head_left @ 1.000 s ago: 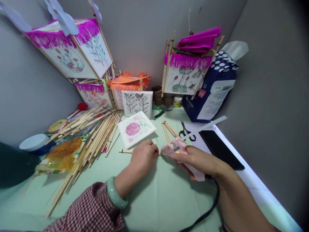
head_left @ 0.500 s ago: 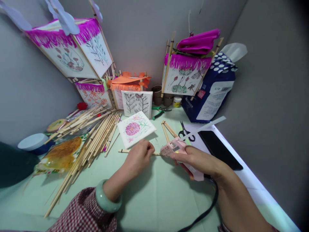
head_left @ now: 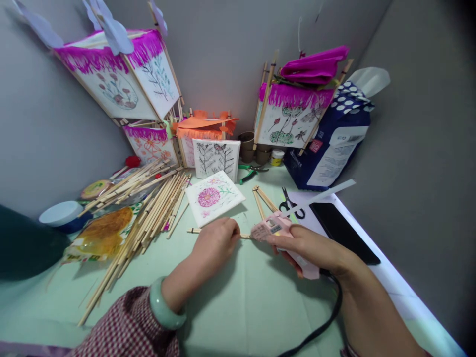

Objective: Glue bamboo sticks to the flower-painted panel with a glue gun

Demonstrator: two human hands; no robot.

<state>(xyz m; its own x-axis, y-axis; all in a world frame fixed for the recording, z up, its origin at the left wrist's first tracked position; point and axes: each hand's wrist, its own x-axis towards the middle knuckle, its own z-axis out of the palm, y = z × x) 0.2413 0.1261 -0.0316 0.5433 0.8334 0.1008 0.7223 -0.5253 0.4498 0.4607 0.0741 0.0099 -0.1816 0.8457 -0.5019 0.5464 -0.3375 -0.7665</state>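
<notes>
My right hand [head_left: 308, 245] is wrapped round a pink hot glue gun [head_left: 273, 227], with a translucent glue stick [head_left: 323, 196] jutting from its back and a black cord trailing toward me. The gun's nose is at the right end of a thin wooden stick [head_left: 193, 231] lying on the table; whether they touch I cannot tell. Closed over the middle of that stick is my left hand [head_left: 219, 243], which hides part of it. Just beyond lies a white panel [head_left: 215, 198] with a pink flower drawing. A pair of joined sticks [head_left: 265, 201] rests behind the gun.
Bundled sticks [head_left: 156, 213] and a food packet [head_left: 107, 233] lie on the left. Black scissors [head_left: 292, 206] and a dark phone-like slab [head_left: 342, 230] are at right. Paper lanterns [head_left: 148, 89], green-handled pliers [head_left: 251, 173] and a blue tissue pack [head_left: 334, 144] stand or lie at the back.
The whole view has shifted slightly, so things appear a little farther right. Both hands keep their holds, and the glue gun stays at the stick's right end.
</notes>
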